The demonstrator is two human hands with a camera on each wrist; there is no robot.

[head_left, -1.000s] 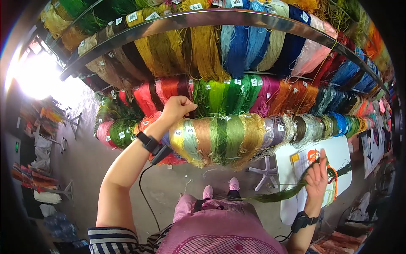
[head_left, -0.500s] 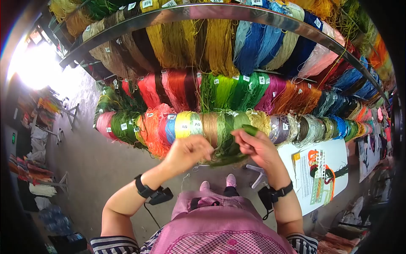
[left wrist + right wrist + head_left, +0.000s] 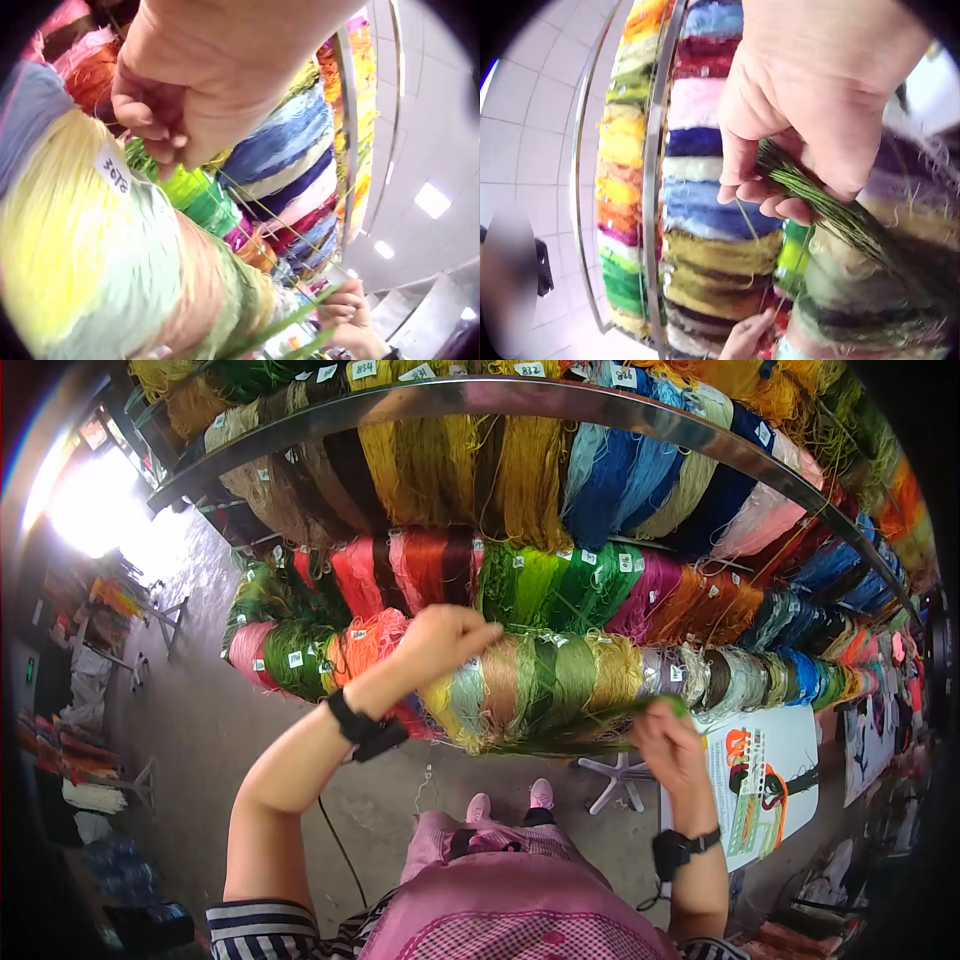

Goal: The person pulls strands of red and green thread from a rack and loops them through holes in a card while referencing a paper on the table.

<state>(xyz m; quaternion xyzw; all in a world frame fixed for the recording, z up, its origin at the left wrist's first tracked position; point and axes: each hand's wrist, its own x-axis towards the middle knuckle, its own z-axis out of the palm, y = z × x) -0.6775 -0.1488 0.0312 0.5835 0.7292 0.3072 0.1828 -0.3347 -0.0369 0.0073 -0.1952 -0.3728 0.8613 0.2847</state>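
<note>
My right hand (image 3: 670, 745) grips a bundle of dark green thread (image 3: 855, 229), held between thumb and curled fingers, its strands trailing left in front of the lower rack. Up and to the left, my left hand (image 3: 447, 643) has its fingertips together on fine green strands (image 3: 262, 205). These run taut across to the right hand in the left wrist view. Close below the left hand are a yellow skein (image 3: 60, 232) with a paper number tag (image 3: 114, 175) and a pale mint skein (image 3: 146, 262) on the lower rack.
Tiers of coloured skeins hang ahead, with a curved metal rail (image 3: 480, 396) across the upper tier. At right, a white board carries a printed sheet (image 3: 745, 760) with coloured thread samples. A stool base (image 3: 615, 785) stands on the floor under the rack.
Both hands came together low in front of the rack, then parted: the left rose up and left, the right drew right. The green bundle stayed in the right hand throughout.
</note>
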